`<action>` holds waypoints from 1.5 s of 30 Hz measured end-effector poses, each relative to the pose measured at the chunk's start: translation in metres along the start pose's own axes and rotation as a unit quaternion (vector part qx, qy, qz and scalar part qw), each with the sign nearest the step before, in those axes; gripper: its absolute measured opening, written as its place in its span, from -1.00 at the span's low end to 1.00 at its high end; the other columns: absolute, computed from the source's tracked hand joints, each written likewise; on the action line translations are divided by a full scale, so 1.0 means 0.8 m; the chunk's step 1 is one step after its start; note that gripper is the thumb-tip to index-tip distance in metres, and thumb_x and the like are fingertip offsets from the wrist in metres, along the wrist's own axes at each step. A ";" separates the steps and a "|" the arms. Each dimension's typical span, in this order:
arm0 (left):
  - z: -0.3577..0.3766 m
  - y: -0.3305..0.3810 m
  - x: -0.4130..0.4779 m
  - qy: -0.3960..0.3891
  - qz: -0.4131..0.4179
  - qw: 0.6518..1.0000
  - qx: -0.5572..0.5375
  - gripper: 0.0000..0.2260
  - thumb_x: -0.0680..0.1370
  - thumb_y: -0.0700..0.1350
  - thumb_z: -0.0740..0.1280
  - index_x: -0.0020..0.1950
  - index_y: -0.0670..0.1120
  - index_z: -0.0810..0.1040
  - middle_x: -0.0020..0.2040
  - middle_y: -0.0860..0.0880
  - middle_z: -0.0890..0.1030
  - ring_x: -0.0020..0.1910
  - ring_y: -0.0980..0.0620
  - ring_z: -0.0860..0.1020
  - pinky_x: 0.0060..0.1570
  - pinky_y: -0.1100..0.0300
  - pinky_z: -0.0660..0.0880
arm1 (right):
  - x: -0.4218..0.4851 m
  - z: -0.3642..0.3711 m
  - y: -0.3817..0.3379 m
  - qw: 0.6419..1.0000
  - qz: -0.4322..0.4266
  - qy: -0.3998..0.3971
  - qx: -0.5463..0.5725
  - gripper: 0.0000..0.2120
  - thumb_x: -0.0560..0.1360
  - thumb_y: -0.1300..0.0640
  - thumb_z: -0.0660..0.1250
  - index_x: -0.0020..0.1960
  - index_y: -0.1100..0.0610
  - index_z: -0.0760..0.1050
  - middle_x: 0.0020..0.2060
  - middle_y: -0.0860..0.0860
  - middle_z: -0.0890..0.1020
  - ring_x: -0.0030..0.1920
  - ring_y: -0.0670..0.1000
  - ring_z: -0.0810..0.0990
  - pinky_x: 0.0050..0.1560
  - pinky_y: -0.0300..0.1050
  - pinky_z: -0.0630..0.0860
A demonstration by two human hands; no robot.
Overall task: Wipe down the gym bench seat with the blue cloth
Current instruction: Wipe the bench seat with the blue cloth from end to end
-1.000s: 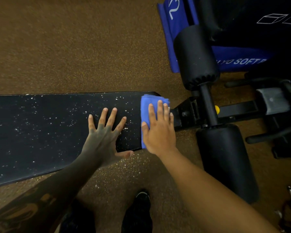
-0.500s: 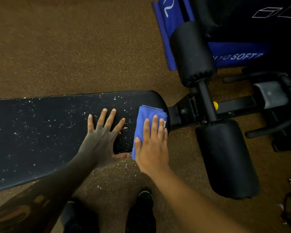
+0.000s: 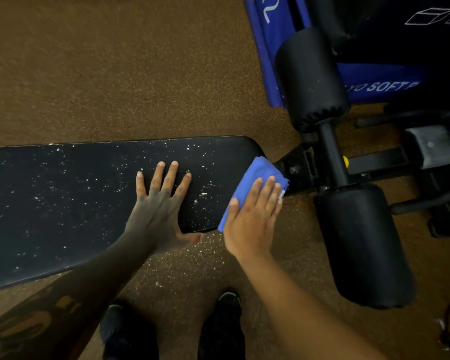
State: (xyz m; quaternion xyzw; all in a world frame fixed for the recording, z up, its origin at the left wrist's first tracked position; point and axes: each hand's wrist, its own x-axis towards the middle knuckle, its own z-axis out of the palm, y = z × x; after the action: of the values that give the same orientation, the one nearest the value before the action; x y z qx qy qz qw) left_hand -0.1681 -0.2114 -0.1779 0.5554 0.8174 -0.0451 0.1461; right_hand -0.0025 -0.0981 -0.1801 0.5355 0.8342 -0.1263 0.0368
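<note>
— Two rollers (image 3: 309,76) crowd the right side, don't they?

— Yes, black padded ones on a dark post (image 3: 331,154), one far (image 3: 309,76) and one near (image 3: 361,245), with a black frame (image 3: 304,167) running from the seat's narrow end between them. A blue mat (image 3: 276,48) with white lettering lies beyond, on the brown floor (image 3: 115,68). A small yellow knob (image 3: 345,160) sits by the post.

— And the seat (image 3: 63,203) itself?

— A long black surface, speckled all over with white flecks; some flecks lie on the floor below its near edge too.

— Where is the cloth (image 3: 255,178)?

— Folded, at the seat's right tip, partly hanging over the end toward the frame.

— The right hand (image 3: 252,224)?

— Flat on top of the cloth, fingers (image 3: 268,193) stretched out and pressing down, not curled round it. Cloth shows past the fingertips and to the left of the thumb.

— The left hand (image 3: 159,214)?

— Spread open on the seat just beside the cloth, holding nothing, thumb off the near edge.

— Anything lower?

— Dark shoes (image 3: 221,323) on the floor.
</note>
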 end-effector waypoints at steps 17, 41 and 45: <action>-0.006 -0.003 -0.009 -0.010 -0.040 0.999 -0.024 0.22 0.16 0.69 0.10 0.61 0.01 -0.17 0.64 -0.20 -0.21 0.61 -0.29 -0.20 0.46 -0.49 -0.12 | 0.054 -0.029 -0.015 0.970 -0.218 -0.054 -0.092 -0.33 0.60 -0.20 -0.07 0.60 0.03 -0.19 0.59 0.15 -0.19 0.57 0.22 -0.23 0.46 0.38 -0.13; -0.005 -0.036 -0.021 -0.033 -0.056 0.998 -0.008 0.22 0.18 0.72 -0.02 0.58 0.01 -0.37 0.60 -0.19 -0.38 0.57 -0.28 -0.36 0.45 -0.49 -0.16 | 0.102 -0.012 -0.085 0.919 -0.376 -0.035 -0.112 -0.36 0.60 -0.12 -0.04 0.59 0.14 -0.01 0.59 0.14 0.03 0.58 0.20 -0.04 0.49 0.32 0.06; -0.005 -0.037 -0.020 -0.034 -0.056 0.998 -0.012 0.24 0.17 0.73 -0.03 0.58 0.01 -0.36 0.60 -0.19 -0.38 0.57 -0.28 -0.36 0.45 -0.49 -0.17 | 0.130 -0.017 -0.087 0.965 -0.247 -0.035 -0.080 -0.40 0.61 -0.09 0.00 0.58 0.12 0.03 0.58 0.14 0.07 0.57 0.18 -0.02 0.50 0.29 0.04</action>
State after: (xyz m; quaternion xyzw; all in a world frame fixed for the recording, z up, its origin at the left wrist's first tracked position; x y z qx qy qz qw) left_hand -0.1906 -0.2364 -0.1722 0.5051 0.8423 -0.0618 0.1778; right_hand -0.1088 -0.0303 -0.1757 0.3031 0.9463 -0.0833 0.0760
